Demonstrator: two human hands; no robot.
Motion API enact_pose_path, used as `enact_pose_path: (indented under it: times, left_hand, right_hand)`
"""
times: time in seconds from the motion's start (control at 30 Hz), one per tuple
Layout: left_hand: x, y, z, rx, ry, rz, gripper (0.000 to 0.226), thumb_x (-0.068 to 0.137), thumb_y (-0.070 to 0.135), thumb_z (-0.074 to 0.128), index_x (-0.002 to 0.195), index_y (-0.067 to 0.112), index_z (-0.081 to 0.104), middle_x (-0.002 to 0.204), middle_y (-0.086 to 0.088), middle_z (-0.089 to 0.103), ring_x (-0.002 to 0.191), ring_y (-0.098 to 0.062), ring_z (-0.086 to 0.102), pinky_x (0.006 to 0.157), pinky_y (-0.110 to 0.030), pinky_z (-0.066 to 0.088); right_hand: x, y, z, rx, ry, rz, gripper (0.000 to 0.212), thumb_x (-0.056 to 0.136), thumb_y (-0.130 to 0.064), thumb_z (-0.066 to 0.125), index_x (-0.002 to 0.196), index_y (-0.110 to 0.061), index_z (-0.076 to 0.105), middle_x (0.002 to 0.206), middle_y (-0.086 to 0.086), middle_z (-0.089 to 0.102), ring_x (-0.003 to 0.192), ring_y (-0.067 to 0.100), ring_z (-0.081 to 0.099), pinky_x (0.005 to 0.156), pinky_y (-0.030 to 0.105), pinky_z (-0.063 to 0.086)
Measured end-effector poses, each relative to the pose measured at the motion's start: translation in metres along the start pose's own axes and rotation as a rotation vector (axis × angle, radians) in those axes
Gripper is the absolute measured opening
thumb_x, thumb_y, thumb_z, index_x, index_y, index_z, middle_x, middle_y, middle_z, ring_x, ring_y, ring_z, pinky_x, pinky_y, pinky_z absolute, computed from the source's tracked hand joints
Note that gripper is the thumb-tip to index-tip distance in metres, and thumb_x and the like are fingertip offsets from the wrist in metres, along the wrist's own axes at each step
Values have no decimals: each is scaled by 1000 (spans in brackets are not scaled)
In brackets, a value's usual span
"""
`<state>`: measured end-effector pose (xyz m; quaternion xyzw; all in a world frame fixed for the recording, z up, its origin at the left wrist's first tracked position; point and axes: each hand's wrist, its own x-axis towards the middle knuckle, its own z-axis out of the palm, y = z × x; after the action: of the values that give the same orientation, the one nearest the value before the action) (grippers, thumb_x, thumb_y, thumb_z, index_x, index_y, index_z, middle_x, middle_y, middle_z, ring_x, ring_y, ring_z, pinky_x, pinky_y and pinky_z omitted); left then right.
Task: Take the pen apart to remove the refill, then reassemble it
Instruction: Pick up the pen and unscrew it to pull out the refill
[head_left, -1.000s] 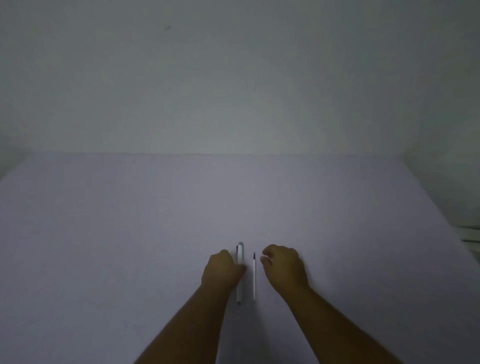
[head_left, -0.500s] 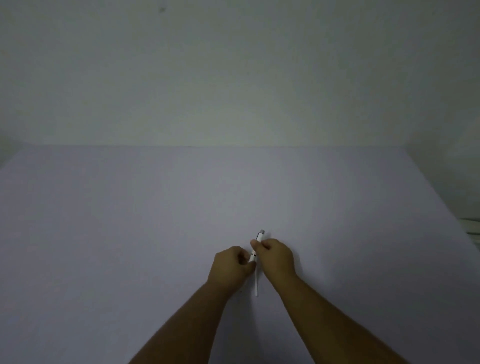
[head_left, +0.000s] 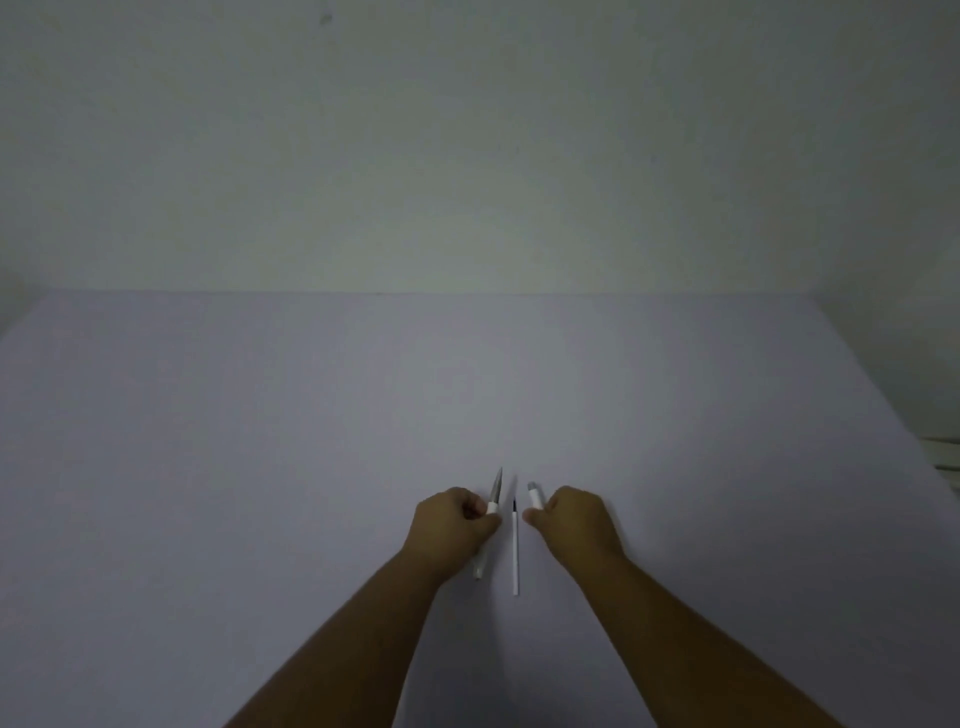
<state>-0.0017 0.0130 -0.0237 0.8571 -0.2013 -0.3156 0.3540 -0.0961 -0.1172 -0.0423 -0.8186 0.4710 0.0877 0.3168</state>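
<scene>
My left hand (head_left: 452, 530) is closed around the white pen body (head_left: 493, 493). Its grey tapered tip points away from me, and the rear end sticks out below the hand. My right hand (head_left: 576, 519) grips a short white cap piece (head_left: 534, 494) with a grey end. Between the two hands a thin white refill (head_left: 515, 553) with a dark tip lies on the table (head_left: 260, 467), pointing away from me and touched by neither hand.
The pale lilac table runs back to a plain wall (head_left: 467, 156). Its right edge slants down past a white object (head_left: 943, 457) at the far right.
My hands came together on the pen, lifted it, then pulled apart. The left now holds the body and the right the cap piece. The refill stayed on the table.
</scene>
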Motion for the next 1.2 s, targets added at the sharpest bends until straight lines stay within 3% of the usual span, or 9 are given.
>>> enact_pose_path:
  times: [0.17, 0.4, 0.57, 0.67, 0.73, 0.83, 1.0, 1.1, 1.2]
  left_hand:
    - [-4, -1, 4, -9, 22, 10, 13, 80, 30, 67, 80, 22, 58, 78, 4, 65, 71, -10, 58, 55, -14, 40]
    - [-10, -1, 3, 11, 49, 24, 17, 77, 34, 69, 70, 31, 53, 70, 14, 58, 64, 1, 53, 44, -10, 37]
    - [-15, 5, 0, 5, 52, 47, 14, 78, 33, 68, 75, 26, 56, 71, 10, 60, 67, -11, 60, 46, -13, 44]
    - [-18, 10, 2, 45, 54, 106, 13, 80, 32, 67, 80, 25, 56, 70, 14, 57, 68, -7, 57, 51, -14, 39]
    - [-21, 13, 3, 42, 32, 128, 14, 80, 30, 69, 84, 25, 56, 72, 14, 57, 65, -2, 55, 52, -13, 39]
    - [-22, 16, 0, 38, -18, 112, 10, 80, 24, 70, 83, 20, 61, 70, 8, 60, 59, -8, 55, 56, -21, 48]
    - [-23, 19, -13, -32, -130, 92, 6, 84, 18, 63, 84, 16, 68, 74, 0, 63, 60, -12, 56, 42, -11, 45]
    - [-25, 21, -16, -44, -149, 94, 7, 84, 15, 62, 82, 16, 69, 72, 0, 63, 58, -10, 54, 49, -17, 44]
    - [-27, 21, -15, -20, -106, 131, 9, 84, 16, 63, 89, 12, 70, 81, -6, 67, 56, -5, 51, 56, -19, 42]
  right_hand:
    - [-7, 3, 10, -33, 68, -9, 45, 77, -43, 68, 98, -4, 61, 105, 15, 67, 98, 31, 64, 80, 38, 51]
    - [-11, 9, 9, 74, 72, 32, 48, 74, -45, 71, 96, -3, 60, 103, 16, 66, 95, 32, 63, 77, 38, 51]
    - [-19, -2, -2, 273, 197, -66, 45, 82, -56, 56, 81, -11, 61, 82, 6, 65, 79, 25, 62, 72, 36, 50]
    - [-25, -18, -7, 527, 47, -90, 37, 79, -52, 62, 66, -18, 56, 61, -4, 55, 58, 11, 50, 58, 26, 41]
    - [-27, -24, -10, 594, 10, -89, 33, 80, -42, 67, 61, -18, 53, 58, -3, 51, 56, 11, 46, 60, 27, 39]
    - [-28, -26, -17, 674, -8, -94, 32, 82, -31, 67, 55, -19, 54, 58, -3, 52, 58, 12, 47, 64, 30, 41]
    - [-34, -25, -26, 892, -163, -123, 14, 86, -21, 63, 74, -14, 69, 68, 0, 61, 66, 12, 54, 66, 24, 46]
    - [-34, -21, -32, 995, -281, -102, 9, 85, -19, 64, 83, -14, 71, 83, 6, 66, 77, 16, 59, 75, 26, 48]
    - [-34, -19, -33, 910, -275, -26, 18, 82, -32, 68, 78, -15, 69, 76, 3, 63, 70, 17, 55, 70, 31, 44]
